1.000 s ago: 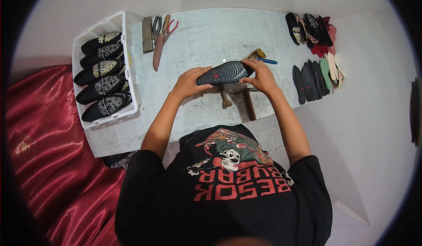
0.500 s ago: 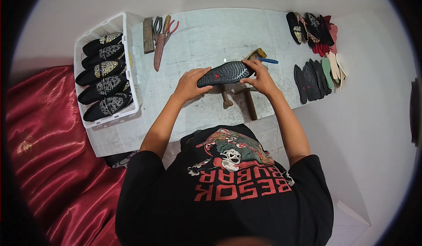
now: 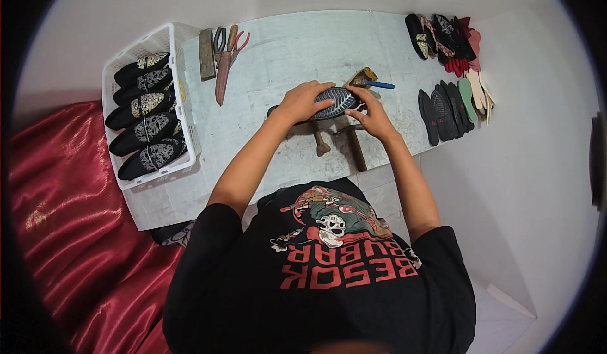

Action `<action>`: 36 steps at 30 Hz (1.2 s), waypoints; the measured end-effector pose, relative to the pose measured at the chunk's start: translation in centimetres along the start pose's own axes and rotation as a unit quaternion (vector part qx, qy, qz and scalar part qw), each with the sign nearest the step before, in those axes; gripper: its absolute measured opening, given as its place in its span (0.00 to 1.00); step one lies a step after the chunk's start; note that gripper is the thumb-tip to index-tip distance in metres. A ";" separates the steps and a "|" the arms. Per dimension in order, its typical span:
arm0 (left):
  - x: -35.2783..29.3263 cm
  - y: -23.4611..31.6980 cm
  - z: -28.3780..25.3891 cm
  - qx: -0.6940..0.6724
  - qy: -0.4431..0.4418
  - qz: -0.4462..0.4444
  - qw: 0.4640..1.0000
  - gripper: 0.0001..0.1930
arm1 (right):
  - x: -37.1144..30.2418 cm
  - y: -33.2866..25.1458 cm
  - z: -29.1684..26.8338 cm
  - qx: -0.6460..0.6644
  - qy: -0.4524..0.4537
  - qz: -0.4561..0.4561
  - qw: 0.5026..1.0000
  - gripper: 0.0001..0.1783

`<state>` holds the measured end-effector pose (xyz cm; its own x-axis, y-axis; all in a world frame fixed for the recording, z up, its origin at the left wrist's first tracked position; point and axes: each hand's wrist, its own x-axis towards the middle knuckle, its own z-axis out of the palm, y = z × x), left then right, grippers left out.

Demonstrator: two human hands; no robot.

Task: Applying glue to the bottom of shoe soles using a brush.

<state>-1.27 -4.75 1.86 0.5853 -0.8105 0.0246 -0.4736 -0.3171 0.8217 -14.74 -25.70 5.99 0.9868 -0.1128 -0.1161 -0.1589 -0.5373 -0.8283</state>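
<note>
At left, patterned shoes [image 3: 149, 131] are held in a white basket [image 3: 179, 63]. At upper centre, the left hand [image 3: 300, 103] is curled over a black sole-up shoe [image 3: 337, 101], its right end pinched by the right hand [image 3: 373, 115].

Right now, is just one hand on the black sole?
No, the left hand lies across the black sole while the right hand holds its right end.

shoe sole [image 3: 340, 103]: black, pale curved lines | crate [image 3: 188, 117]: white | cloth [image 3: 82, 240]: red | insole [image 3: 467, 99]: green
</note>
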 end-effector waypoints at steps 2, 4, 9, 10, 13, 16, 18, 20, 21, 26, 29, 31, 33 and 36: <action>0.0 -0.5 0.2 -0.017 -0.045 -0.016 0.999 0.27 | -0.3 0.5 0.2 0.003 0.021 -0.011 1.000 0.36; -0.4 -0.4 0.4 -0.036 -0.023 -0.012 0.999 0.26 | -0.6 0.4 0.3 0.003 0.018 0.019 1.000 0.35; -0.2 -0.3 0.4 -0.026 -0.020 -0.008 0.999 0.26 | 0.0 1.0 0.0 0.009 0.028 0.013 0.999 0.35; -0.3 -0.5 0.6 -0.018 -0.013 -0.003 1.000 0.26 | 0.2 0.9 -0.1 0.005 0.018 0.024 1.000 0.35; -0.5 -0.9 0.9 -0.016 0.021 0.022 0.999 0.25 | 0.5 0.9 -0.4 -0.012 0.010 0.019 1.000 0.36; -0.4 -0.5 0.6 -0.015 0.007 0.020 1.000 0.25 | 0.5 0.7 -0.5 -0.064 0.026 -0.019 0.997 0.35; -0.3 -0.6 0.7 -0.007 0.002 0.012 1.000 0.26 | 0.6 -0.3 -0.8 -0.047 0.004 0.018 0.999 0.34; -0.3 -0.9 0.5 0.000 -0.004 0.003 1.000 0.26 | 0.7 -0.5 -0.5 -0.030 -0.019 0.055 0.998 0.33; -0.1 -0.6 0.4 0.000 -0.034 -0.046 0.998 0.27 | 0.7 -0.1 -0.3 -0.019 -0.010 0.032 0.999 0.32; 0.3 0.0 0.1 -0.008 -0.061 -0.105 0.993 0.30 | 0.1 -0.1 0.1 -0.027 0.021 0.050 0.998 0.32; 0.8 -1.5 0.6 -0.042 -0.074 -0.110 0.990 0.30 | -0.5 -1.0 0.4 -0.012 0.036 0.123 0.992 0.36; 1.6 -2.4 0.8 -0.079 -0.094 -0.069 0.990 0.30 | -2.0 1.0 1.7 0.004 0.089 0.096 0.991 0.38; 2.3 -2.2 0.3 -0.062 -0.087 -0.053 0.993 0.31 | -4.2 2.7 3.3 -0.019 0.173 0.055 0.983 0.41; 2.7 -0.8 0.3 -0.054 -0.057 -0.050 0.996 0.32 | -8.2 5.4 5.5 -0.054 0.205 0.105 0.971 0.39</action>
<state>0.45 -6.84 1.08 0.5440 -0.8306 -0.1195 -0.3404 -0.3486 0.8733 -23.52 -23.11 -0.51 0.8398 -0.5421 -0.0301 -0.3803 -0.5479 -0.7451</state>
